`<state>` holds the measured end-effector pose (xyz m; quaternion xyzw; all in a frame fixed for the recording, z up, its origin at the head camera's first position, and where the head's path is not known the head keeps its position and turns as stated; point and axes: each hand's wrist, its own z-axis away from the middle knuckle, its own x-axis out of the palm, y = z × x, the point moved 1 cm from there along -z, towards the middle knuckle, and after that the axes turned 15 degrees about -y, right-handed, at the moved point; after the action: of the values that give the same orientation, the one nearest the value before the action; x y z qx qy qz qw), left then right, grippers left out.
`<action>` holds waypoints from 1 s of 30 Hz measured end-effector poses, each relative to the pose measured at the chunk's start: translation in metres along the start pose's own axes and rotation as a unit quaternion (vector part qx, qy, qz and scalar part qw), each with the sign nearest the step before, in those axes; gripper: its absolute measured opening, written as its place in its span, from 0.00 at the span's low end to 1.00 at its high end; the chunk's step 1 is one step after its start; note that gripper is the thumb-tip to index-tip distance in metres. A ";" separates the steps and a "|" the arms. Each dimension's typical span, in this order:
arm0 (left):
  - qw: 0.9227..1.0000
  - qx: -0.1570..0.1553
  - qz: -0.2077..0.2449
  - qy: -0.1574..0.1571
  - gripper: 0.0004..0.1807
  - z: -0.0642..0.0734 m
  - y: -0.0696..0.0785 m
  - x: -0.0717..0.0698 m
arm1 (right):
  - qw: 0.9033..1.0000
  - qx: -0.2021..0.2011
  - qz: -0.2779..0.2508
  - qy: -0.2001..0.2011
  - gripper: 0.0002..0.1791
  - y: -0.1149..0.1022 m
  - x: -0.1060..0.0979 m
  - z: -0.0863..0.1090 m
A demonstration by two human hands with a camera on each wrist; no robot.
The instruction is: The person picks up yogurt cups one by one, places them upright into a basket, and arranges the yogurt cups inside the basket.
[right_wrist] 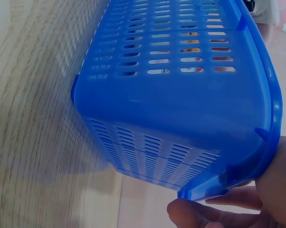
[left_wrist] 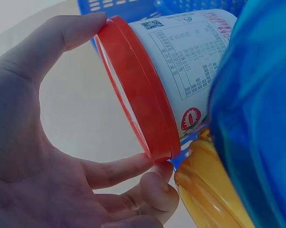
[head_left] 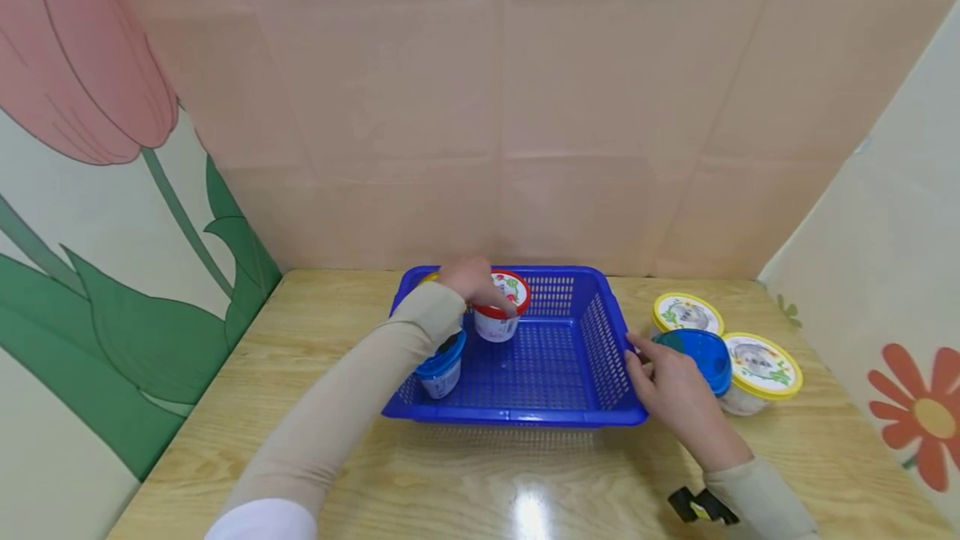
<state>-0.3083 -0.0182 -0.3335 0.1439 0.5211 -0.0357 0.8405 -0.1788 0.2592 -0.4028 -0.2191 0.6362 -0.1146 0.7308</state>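
Note:
A white tub with a red lid (head_left: 497, 327) stands inside the blue plastic basket (head_left: 525, 417). My left hand (head_left: 468, 280) grips it from above, thumb and fingers spread across the red lid (left_wrist: 138, 90), as the left wrist view shows. Close to that hand, a tub with a blue rim (head_left: 441, 377) stands in the basket's left part. An amber-yellow object (left_wrist: 209, 185), mostly hidden, lies beside the red-lidded tub. With its fingers at the basket's right rim, my right hand (head_left: 678, 394) holds the basket; the right wrist view shows the rim between thumb and fingers.
On the table (head_left: 315, 340), right of the basket, are two yellow-lidded tubs (head_left: 761, 365) and a translucent blue container (head_left: 701, 357), close to my right hand. A papered wall (head_left: 495, 107) rises behind the basket. Painted walls flank the table.

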 end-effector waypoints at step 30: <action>0.999 -0.024 0.013 -0.020 0.33 0.000 0.003 0.001 | 1.000 0.004 -0.005 -0.005 0.26 0.000 0.000 0.001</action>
<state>-0.3072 -0.0149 -0.3335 0.1293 0.5035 -0.0152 0.8541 -0.1778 0.2597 -0.4031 -0.2201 0.6310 -0.1201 0.7341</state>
